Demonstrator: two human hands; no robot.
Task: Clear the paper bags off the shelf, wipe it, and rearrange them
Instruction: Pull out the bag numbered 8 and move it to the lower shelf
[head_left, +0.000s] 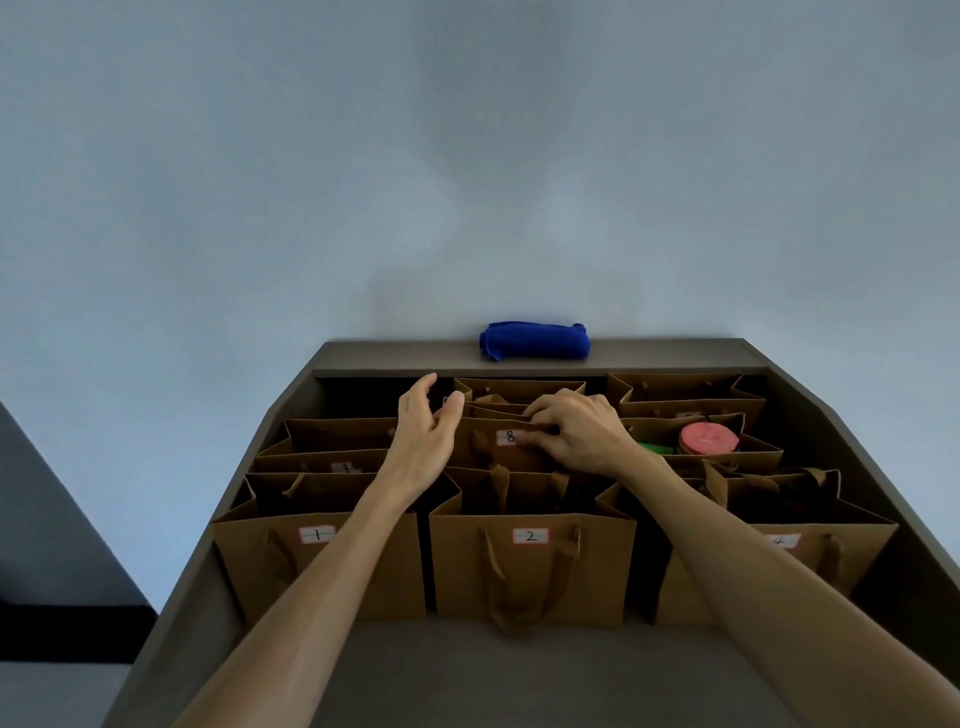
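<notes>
Paper bag 8 (498, 441) stands mid-shelf (545, 670) among numbered bags. Right grip (576, 431) pinches its top edge at the label; left grip (426, 426) hovers beside it, fingers spread, holding nothing. Blue cloth (535, 340) lies on the back ledge.

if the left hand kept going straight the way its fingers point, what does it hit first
Probably the dark back of the shelf under the top ledge. The left hand, fingers open, points up and away beside the paper bag labelled 8. Depth is unclear, so it might brush that bag's left edge first.
</notes>
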